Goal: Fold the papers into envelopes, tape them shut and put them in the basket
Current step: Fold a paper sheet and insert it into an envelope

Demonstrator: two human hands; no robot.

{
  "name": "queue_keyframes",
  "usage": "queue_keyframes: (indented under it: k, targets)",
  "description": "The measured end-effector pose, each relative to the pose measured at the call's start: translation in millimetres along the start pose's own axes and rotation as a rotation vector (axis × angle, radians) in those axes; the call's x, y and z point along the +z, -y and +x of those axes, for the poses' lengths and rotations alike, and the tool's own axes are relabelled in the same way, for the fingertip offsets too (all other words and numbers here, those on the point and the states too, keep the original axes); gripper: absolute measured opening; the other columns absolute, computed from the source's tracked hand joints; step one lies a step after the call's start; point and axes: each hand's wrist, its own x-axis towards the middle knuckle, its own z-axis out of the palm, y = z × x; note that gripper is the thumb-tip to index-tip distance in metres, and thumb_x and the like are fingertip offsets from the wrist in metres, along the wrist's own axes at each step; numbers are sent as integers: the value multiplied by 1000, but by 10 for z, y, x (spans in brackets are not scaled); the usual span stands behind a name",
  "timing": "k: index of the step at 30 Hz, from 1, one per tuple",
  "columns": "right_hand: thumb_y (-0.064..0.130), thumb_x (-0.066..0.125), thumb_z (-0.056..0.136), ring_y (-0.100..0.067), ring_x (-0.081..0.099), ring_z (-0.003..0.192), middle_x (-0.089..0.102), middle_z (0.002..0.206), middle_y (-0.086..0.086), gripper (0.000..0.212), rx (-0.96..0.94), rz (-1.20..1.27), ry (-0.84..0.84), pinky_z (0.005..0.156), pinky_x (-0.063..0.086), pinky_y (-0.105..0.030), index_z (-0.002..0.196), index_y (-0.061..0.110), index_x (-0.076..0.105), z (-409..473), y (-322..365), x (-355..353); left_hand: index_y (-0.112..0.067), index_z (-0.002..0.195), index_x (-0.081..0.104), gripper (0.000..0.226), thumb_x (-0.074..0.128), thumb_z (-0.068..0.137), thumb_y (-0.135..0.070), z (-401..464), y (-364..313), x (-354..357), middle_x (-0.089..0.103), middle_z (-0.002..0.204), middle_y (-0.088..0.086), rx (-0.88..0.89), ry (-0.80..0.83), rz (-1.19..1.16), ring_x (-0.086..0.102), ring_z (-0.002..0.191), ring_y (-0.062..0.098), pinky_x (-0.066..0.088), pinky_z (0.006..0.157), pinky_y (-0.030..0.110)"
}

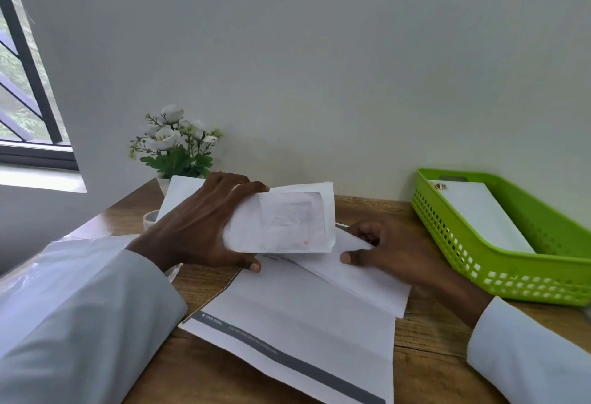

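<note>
left fingers (238,187) are curling over the top edge of a folded envelope (283,221), thumb under it, left hand (198,227) gripping it above the desk (425,339). right hand (390,250) is pinching a folded paper (358,279) lying on the flat sheets (297,323) below the fingers. green basket (499,269) is sitting right of them, one envelope in the basket (483,215).

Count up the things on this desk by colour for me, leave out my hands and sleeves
White: 4, the folded envelope in the left hand, the flat sheet with a grey band, the folded paper under the right hand, the envelope in the basket
Green: 1, the basket
Green and white: 1, the potted flowers
Clear: 1, the small glass
Total: 7
</note>
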Motion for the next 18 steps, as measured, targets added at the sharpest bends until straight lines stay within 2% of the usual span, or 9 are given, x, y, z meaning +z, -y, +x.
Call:
queue_keyframes:
  k: [3, 5, 9, 13, 18]
  targets:
    - [17, 81, 77, -11, 74, 68, 79, 81, 5, 13, 50, 165, -65, 56, 55, -21, 90, 20, 78, -2, 52, -128, -29, 142, 30, 113, 63, 54, -91, -13, 40, 7, 48, 131, 4, -23, -15, -10, 45, 116, 26, 46, 94, 49]
    - [13, 78, 80, -10, 73, 67, 79, 81, 5, 16, 30, 215, -88, 53, 53, -18, 94, 21, 78, 5, 118, -214, -29, 145, 26, 114, 61, 55, -91, -24, 54, 4, 47, 131, 5, -45, -24, -15, 45, 116, 26, 46, 94, 50]
    - [11, 75, 84, -17, 72, 71, 79, 87, -2, 18, 3, 268, -137, 61, 55, -27, 100, 20, 79, 11, 201, -344, -25, 146, 26, 118, 59, 55, -92, -43, 58, -3, 46, 126, 4, -88, -38, -11, 44, 110, 24, 48, 89, 46]
    - [10, 74, 85, -11, 71, 68, 79, 87, 0, 17, -20, 293, -195, 56, 54, -17, 97, 21, 79, -2, 235, -462, -24, 146, 27, 120, 63, 52, -89, -72, 102, -31, 42, 124, 3, -129, -68, -12, 42, 110, 23, 48, 85, 44]
    - [10, 75, 83, -8, 71, 65, 79, 85, 1, 18, -59, 326, -233, 52, 51, -15, 91, 25, 80, -9, 263, -565, -20, 145, 29, 124, 61, 50, -92, -93, 139, -56, 45, 123, 8, -161, -106, 19, 42, 109, 26, 45, 85, 44]
